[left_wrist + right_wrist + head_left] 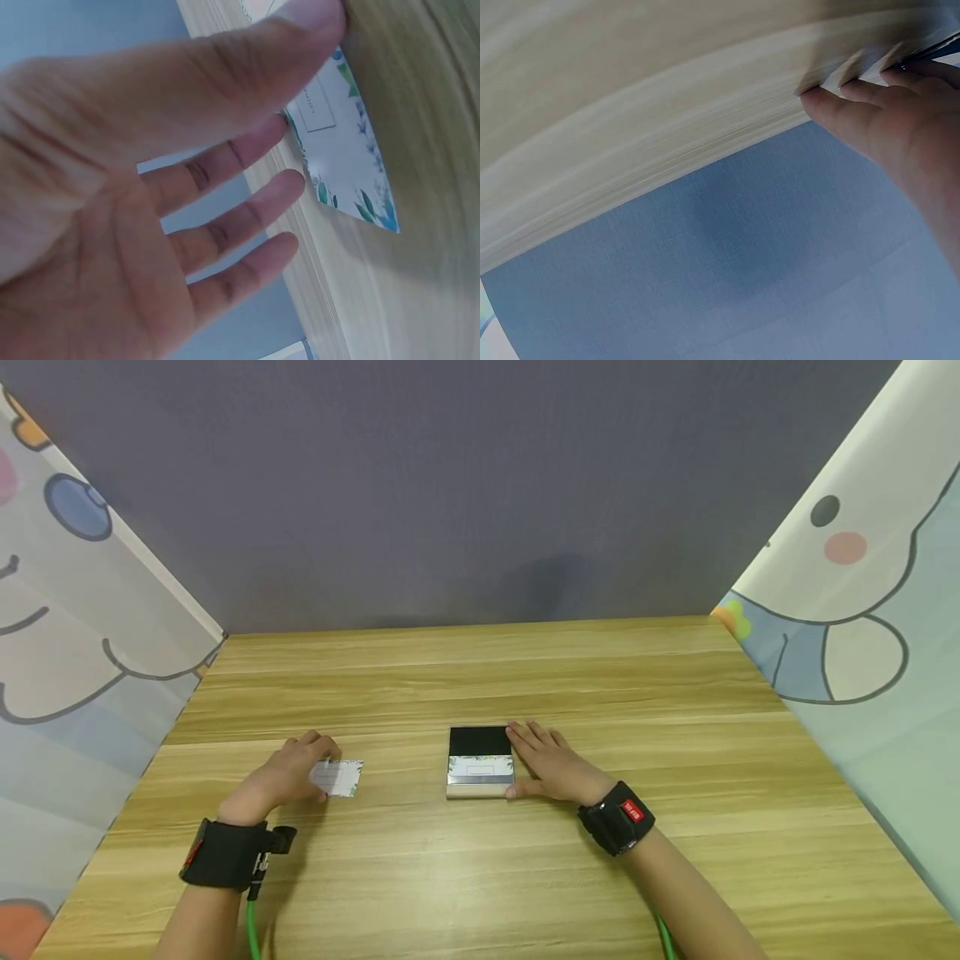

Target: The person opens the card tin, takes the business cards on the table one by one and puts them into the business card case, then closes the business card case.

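My left hand (288, 770) pinches a white card (343, 778) by its edges, thumb at the near side, over the left part of the table. In the left wrist view the card (337, 150) shows a leaf-and-flower border and a small printed box, and the thumb covers part of it. A card case (477, 741) with a black upper half and a silver front lies opened flat at the middle; another leaf-printed card (487, 763) sits in it. Straight fingers of my right hand (551, 768) touch the case's right side, thumb by its near corner.
Both hands work over a wood-grain table (465, 885). A dark grey panel (465, 493) rises behind its far edge. Cartoon-printed sheets (847, 602) flank it on the right and left. Each wrist wears a black strap (617, 817) with a green cable.
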`<state>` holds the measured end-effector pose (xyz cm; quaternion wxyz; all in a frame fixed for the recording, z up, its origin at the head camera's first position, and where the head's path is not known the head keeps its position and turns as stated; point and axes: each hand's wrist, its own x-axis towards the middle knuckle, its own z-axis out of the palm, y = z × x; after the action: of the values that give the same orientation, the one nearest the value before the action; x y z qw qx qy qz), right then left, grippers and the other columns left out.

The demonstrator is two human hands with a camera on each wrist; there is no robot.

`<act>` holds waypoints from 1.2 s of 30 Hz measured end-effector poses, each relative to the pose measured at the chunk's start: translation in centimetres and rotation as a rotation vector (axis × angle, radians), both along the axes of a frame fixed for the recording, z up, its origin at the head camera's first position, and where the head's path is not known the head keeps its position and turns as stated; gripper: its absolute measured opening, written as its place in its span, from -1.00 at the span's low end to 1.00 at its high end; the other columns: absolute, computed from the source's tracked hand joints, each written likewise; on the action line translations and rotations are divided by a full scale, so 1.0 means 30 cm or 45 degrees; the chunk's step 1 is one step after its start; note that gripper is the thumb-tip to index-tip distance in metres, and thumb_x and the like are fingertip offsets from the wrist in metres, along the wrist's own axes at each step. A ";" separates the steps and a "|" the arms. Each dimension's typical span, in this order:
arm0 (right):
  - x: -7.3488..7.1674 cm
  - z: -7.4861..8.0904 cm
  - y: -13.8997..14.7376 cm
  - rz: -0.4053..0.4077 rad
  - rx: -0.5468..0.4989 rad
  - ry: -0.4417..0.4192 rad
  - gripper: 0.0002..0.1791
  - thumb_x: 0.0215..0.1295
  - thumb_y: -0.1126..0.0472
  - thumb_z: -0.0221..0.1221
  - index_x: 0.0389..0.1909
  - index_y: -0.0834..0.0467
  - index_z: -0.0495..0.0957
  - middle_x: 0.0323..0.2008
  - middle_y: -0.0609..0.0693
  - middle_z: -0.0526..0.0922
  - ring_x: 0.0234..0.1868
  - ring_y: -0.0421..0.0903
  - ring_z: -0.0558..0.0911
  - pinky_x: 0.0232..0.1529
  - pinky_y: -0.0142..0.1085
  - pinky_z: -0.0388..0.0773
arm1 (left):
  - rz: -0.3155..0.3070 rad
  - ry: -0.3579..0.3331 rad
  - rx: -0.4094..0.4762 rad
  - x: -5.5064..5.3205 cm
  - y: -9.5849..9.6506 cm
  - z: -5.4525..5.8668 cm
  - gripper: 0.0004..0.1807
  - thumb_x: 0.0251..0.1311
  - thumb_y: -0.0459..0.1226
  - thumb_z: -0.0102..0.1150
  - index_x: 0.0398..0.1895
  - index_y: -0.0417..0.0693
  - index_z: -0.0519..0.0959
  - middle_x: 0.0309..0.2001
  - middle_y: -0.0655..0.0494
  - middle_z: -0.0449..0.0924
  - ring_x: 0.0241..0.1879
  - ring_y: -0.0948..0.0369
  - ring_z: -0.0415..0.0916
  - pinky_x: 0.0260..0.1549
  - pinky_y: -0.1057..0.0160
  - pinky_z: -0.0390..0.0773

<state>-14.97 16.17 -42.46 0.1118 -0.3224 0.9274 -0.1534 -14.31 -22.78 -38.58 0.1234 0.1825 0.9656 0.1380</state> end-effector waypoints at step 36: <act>-0.002 0.001 -0.002 -0.009 -0.002 -0.022 0.04 0.10 -0.28 0.07 0.40 0.28 -0.09 0.43 0.16 -0.10 0.42 0.22 -0.14 0.32 0.19 -0.09 | 0.097 0.016 0.150 -0.031 0.001 0.000 -0.82 0.08 -0.42 0.18 -0.25 -0.22 0.43 -0.22 -0.17 0.54 -0.23 0.00 0.50 -0.35 0.15 0.46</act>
<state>-15.03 16.13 -42.42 0.1191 -0.3179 0.9274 -0.1573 -15.23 -22.75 -38.56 0.1011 0.1534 0.9628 0.1979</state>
